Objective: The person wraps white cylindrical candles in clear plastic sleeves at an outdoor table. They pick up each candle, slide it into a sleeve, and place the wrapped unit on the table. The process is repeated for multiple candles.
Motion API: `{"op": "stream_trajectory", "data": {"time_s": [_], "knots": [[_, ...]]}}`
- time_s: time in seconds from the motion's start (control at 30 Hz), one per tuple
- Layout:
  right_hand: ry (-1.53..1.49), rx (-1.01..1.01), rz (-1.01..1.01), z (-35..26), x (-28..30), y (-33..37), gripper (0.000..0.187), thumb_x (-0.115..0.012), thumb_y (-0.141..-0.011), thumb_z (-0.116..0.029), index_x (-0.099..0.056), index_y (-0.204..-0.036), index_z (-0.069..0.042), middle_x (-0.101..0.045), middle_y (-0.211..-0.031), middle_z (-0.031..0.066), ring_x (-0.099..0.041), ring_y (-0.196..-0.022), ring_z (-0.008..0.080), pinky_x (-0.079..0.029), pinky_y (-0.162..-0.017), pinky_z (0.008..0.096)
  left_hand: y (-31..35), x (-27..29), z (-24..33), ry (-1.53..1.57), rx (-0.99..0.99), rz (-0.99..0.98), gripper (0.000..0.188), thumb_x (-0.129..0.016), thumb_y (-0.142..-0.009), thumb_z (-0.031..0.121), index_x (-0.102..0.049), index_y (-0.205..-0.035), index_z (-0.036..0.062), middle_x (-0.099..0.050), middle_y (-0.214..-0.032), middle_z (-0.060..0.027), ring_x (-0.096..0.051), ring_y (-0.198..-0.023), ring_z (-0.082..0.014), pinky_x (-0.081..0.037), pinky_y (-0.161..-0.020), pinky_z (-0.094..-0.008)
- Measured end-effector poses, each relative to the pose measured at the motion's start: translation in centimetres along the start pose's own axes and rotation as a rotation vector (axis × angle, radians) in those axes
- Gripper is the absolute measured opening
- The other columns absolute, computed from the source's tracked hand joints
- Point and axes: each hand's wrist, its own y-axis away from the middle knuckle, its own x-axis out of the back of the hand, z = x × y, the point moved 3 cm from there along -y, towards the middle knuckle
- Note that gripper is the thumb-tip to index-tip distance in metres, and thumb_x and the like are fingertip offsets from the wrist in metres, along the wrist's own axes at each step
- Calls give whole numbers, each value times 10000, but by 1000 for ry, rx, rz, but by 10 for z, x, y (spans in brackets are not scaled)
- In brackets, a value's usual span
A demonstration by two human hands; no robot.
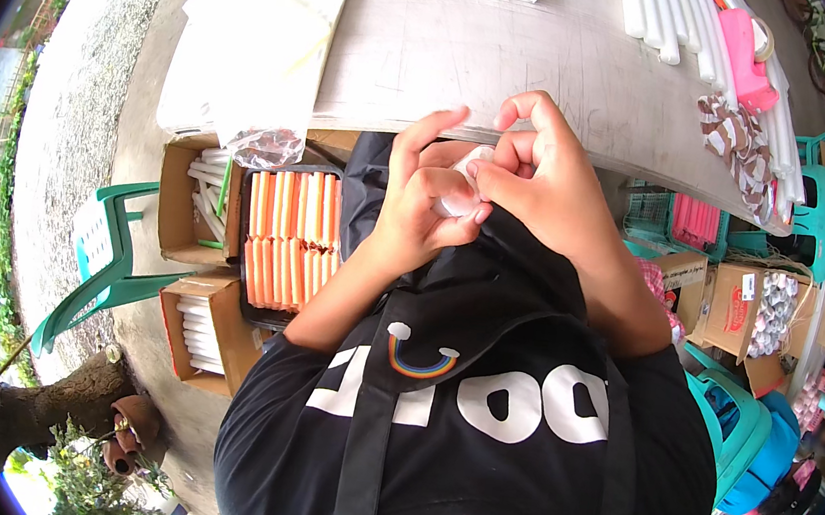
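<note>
Head view: left hand and right hand, fingers curled inward, grasp a white cylindrical piece before a white-lettered black shirt.

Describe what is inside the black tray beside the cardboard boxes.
The black tray holds orange and paler sticks, side by side in two rows. Anything beneath them is covered, and the person's left forearm hides the tray's lower right corner in this view.
</note>
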Motion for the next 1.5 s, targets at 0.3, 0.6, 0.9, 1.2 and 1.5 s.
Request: {"op": "stream_trajectory", "data": {"time_s": [0.3, 0.6, 0.9, 1.2, 1.5], "knots": [[-208, -243, -145, -4, 9, 7, 294, -670, -945, -101, -457, -1144, -66, -558, -686, -17, -526, -602, 55, -379, -577, 196, 6, 22, -10, -114, 37, 178, 300, -759, -849, 102, -502, -1003, 81, -577, -1215, -189, -578, -1094, -290, -476, -923, -405], [-269, -110, -122, 10, -6, -4, 417, -464, -1041, -362, -665, -920, -17, -646, -772, 45, -573, -771, 84, -402, -751, 266, 16, 39, -20, -41, 152, 264, 330, -746, -859, 108, -461, -1024, 89, -575, -1203, -169, -541, -1082, -267, -438, -949, -388], [-321, -33, -139, 21, -28, -17, 220, -602, -1009, -212, -673, -917, -25, -578, -700, -43, -473, -629, 19, -364, -574, 209, 9, 34, -14, -115, 111, 219, 344, -757, -851, 106, -458, -1021, 86, -596, -1197, -175, -552, -1057, -260, -458, -913, -377], [67, 60, 104, 69, -37, -19, 313, -747, -917, -248, -647, -735, -14, -563, -589, 12, -498, -575, 44, -407, -514, 255, 10, 25, -14, -13, 144, 197, 350, -654, -963, 187, -466, -1204, 15, -527, -1289, -187, -617, -1156, -382, -504, -985, -479], [334, 552, 56, 22, 7, -5, 597, -776, -783, -139, -559, -1338, -158, -546, -1331, 120, -578, -1118, 223, -501, -868, 350, 48, 17, -26, -184, 410, -168, 701, -812, -765, 92, -517, -1395, 7, -610, -1348, -211, -624, -1218, -338, -499, -1015, -392]]}}
